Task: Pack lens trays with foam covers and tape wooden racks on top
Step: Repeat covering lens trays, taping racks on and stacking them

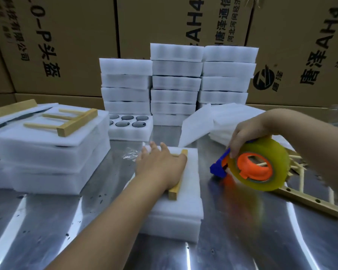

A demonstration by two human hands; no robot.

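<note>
Your left fingers (pixel 163 149) straight, pinning wooden rack (pixel 175 190) on near foam pack (pixel 185 193) so it won't shift; right fingers (pixel 235 147) grip tape dispenser (pixel 258 166), poised beside it.

— What is hidden on the near foam pack?
— The middle of the wooden rack (pixel 173 191) is covered by the left hand (pixel 160 166); only its two ends are seen. What lies under the foam cover (pixel 191 182) cannot be told.
— And on the right?
— The near edge of the tape dispenser (pixel 260 166) is smeared by blur, and part of the right hand (pixel 244 133) is hidden behind it. The drilled wooden strip (pixel 308 200) is cut off by the right edge.
— Farther back?
— The open lens tray (pixel 131 131) is partly blocked by the left foam stack (pixel 53 152).
</note>
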